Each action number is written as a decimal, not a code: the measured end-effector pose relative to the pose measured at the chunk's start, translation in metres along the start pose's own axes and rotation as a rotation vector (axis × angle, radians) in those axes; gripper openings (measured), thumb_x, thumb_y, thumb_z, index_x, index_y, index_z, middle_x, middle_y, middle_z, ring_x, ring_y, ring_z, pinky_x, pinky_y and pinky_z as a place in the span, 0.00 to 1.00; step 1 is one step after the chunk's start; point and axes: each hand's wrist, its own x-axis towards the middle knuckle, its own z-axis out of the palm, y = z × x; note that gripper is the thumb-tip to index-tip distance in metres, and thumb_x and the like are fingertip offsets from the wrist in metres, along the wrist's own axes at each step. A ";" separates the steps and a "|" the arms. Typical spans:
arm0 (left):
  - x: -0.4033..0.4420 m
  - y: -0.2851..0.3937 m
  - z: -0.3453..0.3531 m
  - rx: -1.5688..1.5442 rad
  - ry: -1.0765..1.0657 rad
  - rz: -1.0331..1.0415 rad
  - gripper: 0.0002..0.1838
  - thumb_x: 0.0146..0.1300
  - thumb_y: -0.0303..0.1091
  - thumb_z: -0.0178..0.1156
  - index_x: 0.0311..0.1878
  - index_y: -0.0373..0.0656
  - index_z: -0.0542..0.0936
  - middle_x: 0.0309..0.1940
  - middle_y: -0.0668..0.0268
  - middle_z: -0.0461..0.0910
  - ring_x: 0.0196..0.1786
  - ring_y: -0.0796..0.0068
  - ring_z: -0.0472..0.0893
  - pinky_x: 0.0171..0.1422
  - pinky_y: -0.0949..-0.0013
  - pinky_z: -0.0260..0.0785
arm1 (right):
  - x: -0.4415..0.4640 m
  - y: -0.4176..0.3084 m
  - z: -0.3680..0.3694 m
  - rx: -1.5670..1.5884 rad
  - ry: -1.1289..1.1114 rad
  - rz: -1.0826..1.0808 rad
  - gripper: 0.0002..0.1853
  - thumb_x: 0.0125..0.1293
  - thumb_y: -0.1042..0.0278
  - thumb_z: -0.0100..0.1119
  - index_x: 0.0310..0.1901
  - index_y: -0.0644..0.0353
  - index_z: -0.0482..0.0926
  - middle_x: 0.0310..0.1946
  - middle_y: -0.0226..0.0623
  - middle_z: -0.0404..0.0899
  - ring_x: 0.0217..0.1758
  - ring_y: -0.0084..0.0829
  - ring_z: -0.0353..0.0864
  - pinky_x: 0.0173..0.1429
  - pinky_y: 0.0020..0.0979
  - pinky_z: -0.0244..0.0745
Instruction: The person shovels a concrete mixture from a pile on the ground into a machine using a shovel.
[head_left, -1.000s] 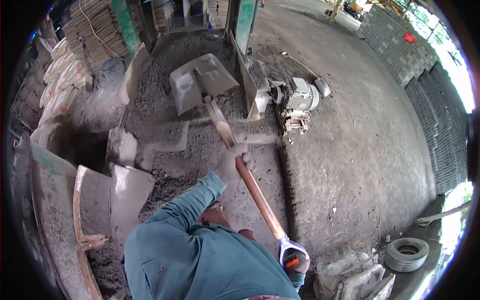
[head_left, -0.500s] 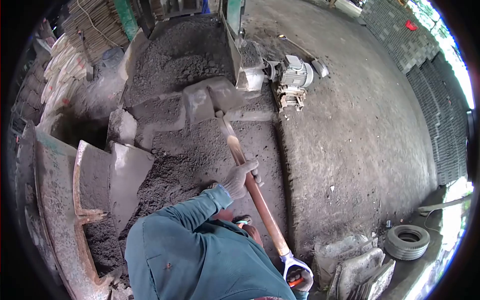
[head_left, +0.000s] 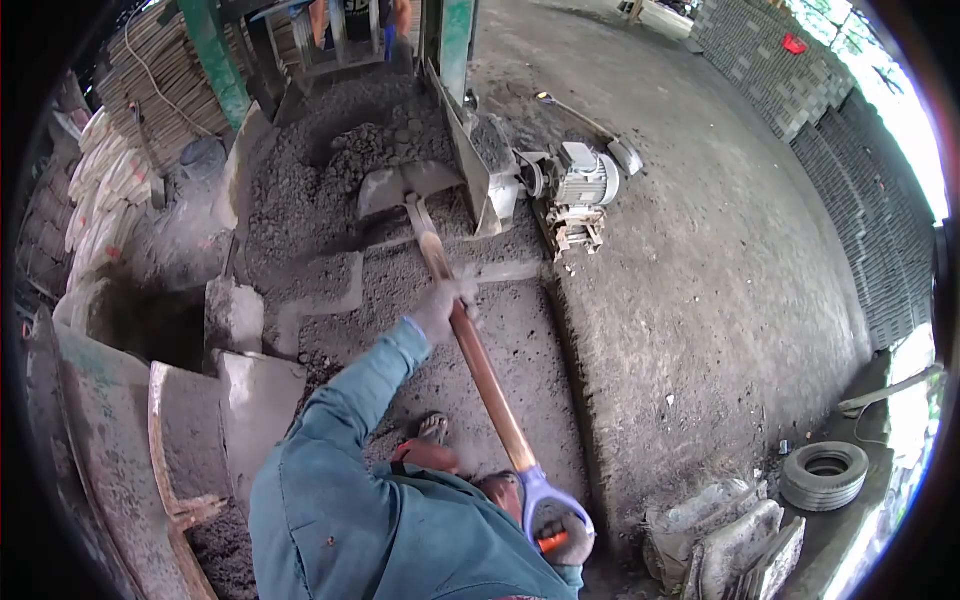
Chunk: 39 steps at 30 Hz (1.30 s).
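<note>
Within low walls (head_left: 243,170), plenty of dark gritty mix (head_left: 290,200) lies heaped, unscooped; the shovel's blade (head_left: 385,192) is at its near side, no clear load visible; the left hand (head_left: 435,312) is closed round the shaft (head_left: 482,368), the right hand (head_left: 574,545) round the D-handle (head_left: 538,484).

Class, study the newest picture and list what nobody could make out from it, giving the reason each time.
All in the head view:
- Left hand on the held shovel: finger detail, blurred.
- Right hand: its palm, hidden by the hand itself.
- Person at the far side: head, cut off by the top edge.
- Pit: bottom, lost in shadow.
- Red item by the stacked blocks: too small to identify.
</note>
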 end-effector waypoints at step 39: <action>-0.027 0.142 0.005 -0.681 -0.381 0.613 0.37 0.56 0.70 0.55 0.36 0.37 0.81 0.43 0.49 0.80 0.54 0.45 0.76 0.65 0.37 0.62 | -0.137 -0.338 0.314 -0.489 -0.218 -2.582 0.11 0.64 0.62 0.61 0.35 0.63 0.80 0.30 0.34 0.81 0.32 0.29 0.81 0.38 0.30 0.76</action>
